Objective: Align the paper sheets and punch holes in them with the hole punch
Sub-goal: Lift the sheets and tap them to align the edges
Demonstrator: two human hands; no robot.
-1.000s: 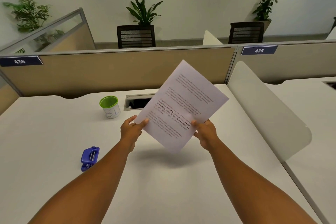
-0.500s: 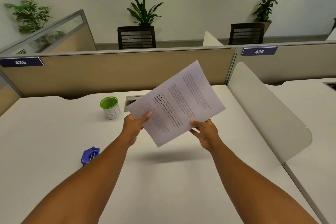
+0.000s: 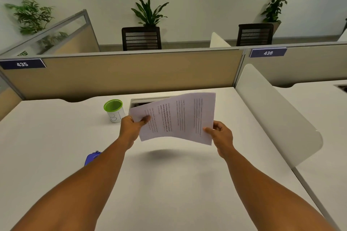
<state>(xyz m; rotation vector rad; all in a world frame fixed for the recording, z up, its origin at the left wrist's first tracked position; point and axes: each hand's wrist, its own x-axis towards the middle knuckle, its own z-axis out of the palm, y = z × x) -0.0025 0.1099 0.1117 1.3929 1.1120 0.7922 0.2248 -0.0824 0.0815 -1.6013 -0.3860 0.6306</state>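
Observation:
The printed paper sheets (image 3: 180, 118) hang in the air above the white desk (image 3: 169, 184), turned sideways so the text lines run vertically. My left hand (image 3: 132, 127) pinches their left edge, thumb on top. My right hand (image 3: 220, 136) grips the lower right corner, thumb on the printed face. The sheets sag a little along the bottom edge. Only a corner of the blue hole punch (image 3: 92, 157) shows on the desk; my left forearm covers the rest.
A white cup with a green rim (image 3: 114, 110) stands behind my left hand, next to a cable slot (image 3: 142, 100) in the desk. A tan partition (image 3: 122, 75) closes the back. A white curved divider (image 3: 272, 116) borders the desk on the right.
The sheets turned counter-clockwise from a tilted upright pose to lying sideways and came lower. My hands moved apart to their left and right ends. My left forearm now covers most of the hole punch.

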